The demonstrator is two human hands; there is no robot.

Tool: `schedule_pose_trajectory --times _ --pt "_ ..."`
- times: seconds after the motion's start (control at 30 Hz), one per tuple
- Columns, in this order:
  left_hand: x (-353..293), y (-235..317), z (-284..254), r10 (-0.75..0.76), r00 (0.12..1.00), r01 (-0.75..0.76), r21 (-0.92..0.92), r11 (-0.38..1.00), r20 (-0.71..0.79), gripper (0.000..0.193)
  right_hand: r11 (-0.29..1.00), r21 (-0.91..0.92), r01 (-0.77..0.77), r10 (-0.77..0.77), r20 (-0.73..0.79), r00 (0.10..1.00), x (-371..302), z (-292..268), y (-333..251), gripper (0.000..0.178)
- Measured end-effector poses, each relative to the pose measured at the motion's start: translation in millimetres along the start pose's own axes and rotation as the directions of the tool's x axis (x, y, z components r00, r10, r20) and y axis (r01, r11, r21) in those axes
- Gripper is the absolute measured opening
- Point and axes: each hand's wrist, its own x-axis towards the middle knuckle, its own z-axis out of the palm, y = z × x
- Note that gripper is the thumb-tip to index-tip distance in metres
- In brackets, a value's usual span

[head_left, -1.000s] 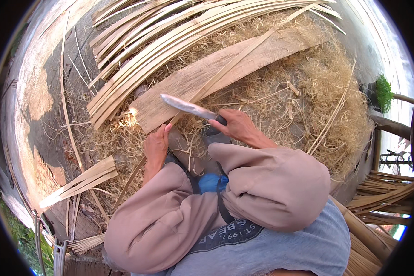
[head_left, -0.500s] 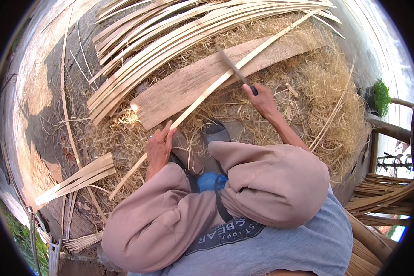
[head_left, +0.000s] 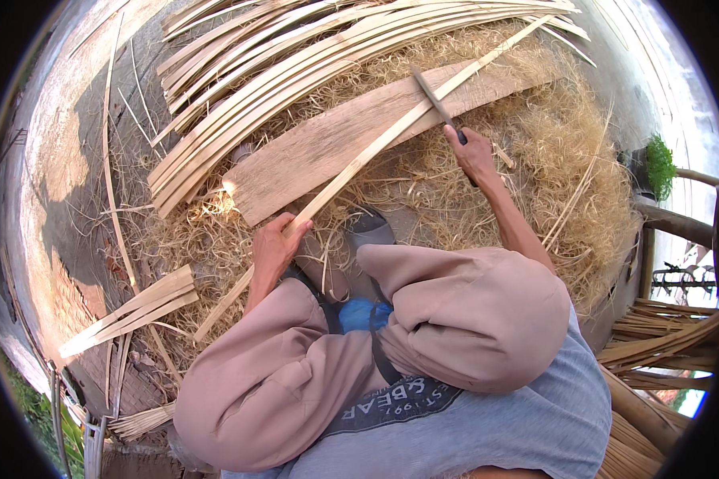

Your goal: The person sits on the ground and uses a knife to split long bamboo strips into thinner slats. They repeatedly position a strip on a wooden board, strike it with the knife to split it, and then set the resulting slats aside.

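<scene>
— What is the head view showing?
— A seated person is gripping a long bamboo strip (head_left: pixel 375 152) with the left hand (head_left: pixel 276 247), fingers curled shut around the strip's near part, just above the knees.

— And the other hand?
— The right hand (head_left: pixel 471 152) is reaching out, closed tight on the dark handle of a knife (head_left: pixel 435 100), its blade lying against the strip farther along.

— Where is the strip lying?
— It is running diagonally across a wooden plank (head_left: pixel 359 136), which is resting on a bed of pale shavings (head_left: pixel 551 152). A stack of split bamboo slats (head_left: pixel 295 64) is lying beyond the plank; a smaller bundle of slats (head_left: pixel 136 307) is sitting to the person's left.
</scene>
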Motion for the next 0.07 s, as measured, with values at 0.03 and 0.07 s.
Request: schedule_pose_trajectory --times 0.03,0.07 --pt "3.2 2.6 -2.4 0.068 0.996 -0.063 0.081 0.995 -0.052 0.055 0.993 0.044 0.113 -0.115 0.042 0.992 -21.6 36.6 -12.5 0.061" --pt "0.7 3.5 0.1 0.134 0.987 -0.118 0.161 0.98 -0.089 0.06 0.993 0.048 0.106 -0.108 0.04 0.993 -22.2 38.1 -11.9 0.061"
